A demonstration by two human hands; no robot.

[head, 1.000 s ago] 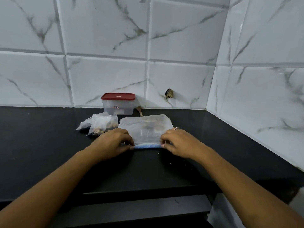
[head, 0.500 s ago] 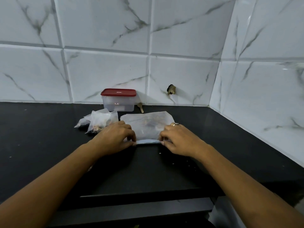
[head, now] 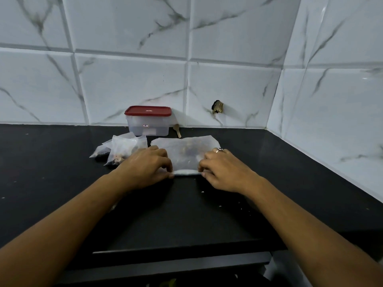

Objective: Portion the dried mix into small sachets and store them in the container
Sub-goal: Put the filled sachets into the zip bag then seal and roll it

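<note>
Black counter (head: 62,183) bore translucent bag (head: 184,156) lying flat at centre, dark mix (head: 187,151) dimly visible inside. Left hand (head: 145,167) pinched left end of bag's near edge, fingers curled. Right hand (head: 224,171), ring (head: 219,150) on one finger, pinched right end. Blue strip (head: 186,172) showed between hands. Filled sachets (head: 122,151) lay just left of bag. Red-lidded container (head: 148,126) stood far, lid on, against tiles (head: 228,90). Wooden spoon (head: 177,131) lay just right of container.

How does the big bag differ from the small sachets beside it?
The big bag lies flat and wide; the small sachets are narrower and bunched. The left hand and right hand pinch the big bag's near edge; the small sachets lie unheld. Both are translucent, with brown bits inside.
</note>
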